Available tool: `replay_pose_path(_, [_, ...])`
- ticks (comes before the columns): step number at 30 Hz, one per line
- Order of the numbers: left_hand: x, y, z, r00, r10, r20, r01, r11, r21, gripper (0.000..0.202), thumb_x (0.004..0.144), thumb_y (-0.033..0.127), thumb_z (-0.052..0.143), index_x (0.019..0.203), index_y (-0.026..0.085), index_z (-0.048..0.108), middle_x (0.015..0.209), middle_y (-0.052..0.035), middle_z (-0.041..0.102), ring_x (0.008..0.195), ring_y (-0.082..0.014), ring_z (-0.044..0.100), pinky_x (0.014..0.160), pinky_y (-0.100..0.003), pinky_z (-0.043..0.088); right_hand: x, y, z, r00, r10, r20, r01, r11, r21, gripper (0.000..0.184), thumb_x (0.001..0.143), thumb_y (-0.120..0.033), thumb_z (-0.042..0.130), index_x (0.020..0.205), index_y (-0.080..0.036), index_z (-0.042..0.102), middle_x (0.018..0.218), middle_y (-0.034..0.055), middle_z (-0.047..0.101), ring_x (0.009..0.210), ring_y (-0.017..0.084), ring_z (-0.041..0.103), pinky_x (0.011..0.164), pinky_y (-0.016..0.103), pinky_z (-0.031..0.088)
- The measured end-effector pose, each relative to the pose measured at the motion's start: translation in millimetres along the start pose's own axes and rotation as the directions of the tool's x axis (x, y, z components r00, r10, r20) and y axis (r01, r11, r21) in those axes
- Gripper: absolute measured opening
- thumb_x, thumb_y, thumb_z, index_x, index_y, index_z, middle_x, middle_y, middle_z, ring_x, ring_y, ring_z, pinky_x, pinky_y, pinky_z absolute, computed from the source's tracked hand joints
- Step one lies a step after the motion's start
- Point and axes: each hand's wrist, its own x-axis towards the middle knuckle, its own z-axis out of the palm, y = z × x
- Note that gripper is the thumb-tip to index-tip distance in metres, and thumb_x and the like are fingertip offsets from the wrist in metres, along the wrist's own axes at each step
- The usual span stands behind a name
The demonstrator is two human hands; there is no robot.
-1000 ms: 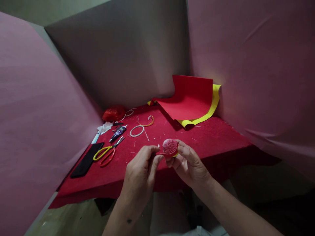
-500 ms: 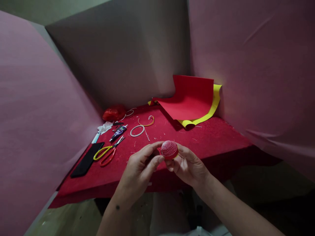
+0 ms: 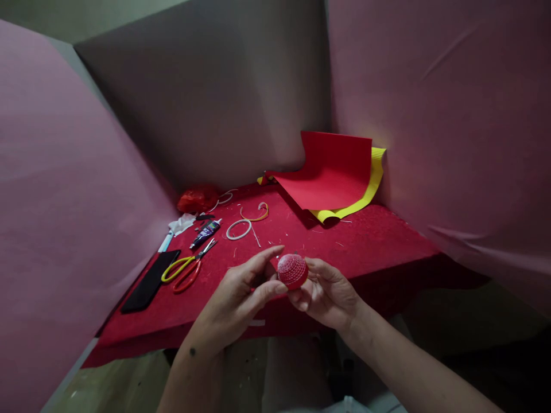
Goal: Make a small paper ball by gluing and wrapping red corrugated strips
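A small red dome of coiled corrugated paper (image 3: pixel 293 271) is held over the front edge of the red table (image 3: pixel 379 241). My right hand (image 3: pixel 327 292) cups it from below and behind, fingers curled on it. From the left, my left hand (image 3: pixel 241 295) pinches the dome's edge between thumb and forefinger. Both hands touch the dome together.
Scissors with yellow and red handles (image 3: pixel 187 268), a black phone (image 3: pixel 150 280), a glue tube (image 3: pixel 206 233), paper coils (image 3: pixel 240 228) and a red bag (image 3: pixel 198 198) lie at the left. Red and yellow corrugated sheets (image 3: pixel 336 175) lean in the back corner. Pink panels wall the table.
The dome has turned in my fingers and sunk a little toward me. My left hand has dropped and its fingers have stretched further over the dome's edge.
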Motion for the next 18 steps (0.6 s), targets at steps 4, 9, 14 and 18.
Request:
replay_pose_path(4, [0.9, -0.2, -2.0, 0.999, -0.012, 0.043, 0.012, 1.000, -0.014, 0.050, 0.082, 0.037, 0.063, 0.127, 0.017, 0.052, 0.091, -0.0069, 0.064, 0.079, -0.0180, 0.061, 0.071, -0.031, 0.051, 0.2, -0.9, -3.0, 0.998, 0.060, 0.028, -0.061, 0.998, 0.028, 0.022, 0.072, -0.031, 0.069, 0.084, -0.012, 0.068, 0.069, 0.0049, 0.070, 0.054, 0.012, 0.063, 0.046, 0.019, 0.049])
replay_pose_path(9, [-0.7, -2.8, -1.0, 0.999, 0.007, 0.042, -0.006, 1.000, -0.017, 0.043, 0.081, 0.038, 0.065, 0.119, 0.018, 0.058, 0.072, -0.0012, 0.056, 0.078, -0.0190, 0.061, 0.069, -0.030, 0.051, 0.2, -1.2, -3.4, 0.993, 0.108, 0.053, -0.111, 0.992, 0.060, 0.023, 0.071, -0.030, 0.068, 0.083, -0.010, 0.066, 0.068, 0.0055, 0.070, 0.054, 0.013, 0.063, 0.045, 0.019, 0.050])
replay_pose_path(14, [-4.5, -9.0, 1.6, 1.000, 0.004, -0.007, -0.004, 0.998, -0.062, 0.042, 0.080, 0.036, 0.066, 0.117, 0.020, 0.057, 0.071, 0.0009, 0.052, 0.073, -0.0165, 0.059, 0.066, -0.028, 0.051, 0.7, -0.6, -0.1, 0.990, 0.138, 0.040, -0.140, 0.988, 0.060, 0.031, 0.073, -0.030, 0.067, 0.095, -0.009, 0.063, 0.074, 0.0066, 0.071, 0.055, 0.013, 0.064, 0.045, 0.018, 0.051])
replay_pose_path(18, [-6.7, -10.1, 2.7, 0.999, 0.005, -0.038, -0.008, 0.996, -0.087, 0.040, 0.079, 0.034, 0.066, 0.115, 0.018, 0.059, 0.069, 0.0005, 0.054, 0.069, -0.0154, 0.058, 0.062, -0.026, 0.051, -1.1, 0.5, 5.3, 0.995, 0.095, 0.000, -0.095, 0.995, 0.039, 0.028, 0.076, -0.029, 0.066, 0.097, -0.013, 0.058, 0.077, 0.0054, 0.070, 0.054, 0.012, 0.065, 0.044, 0.017, 0.051])
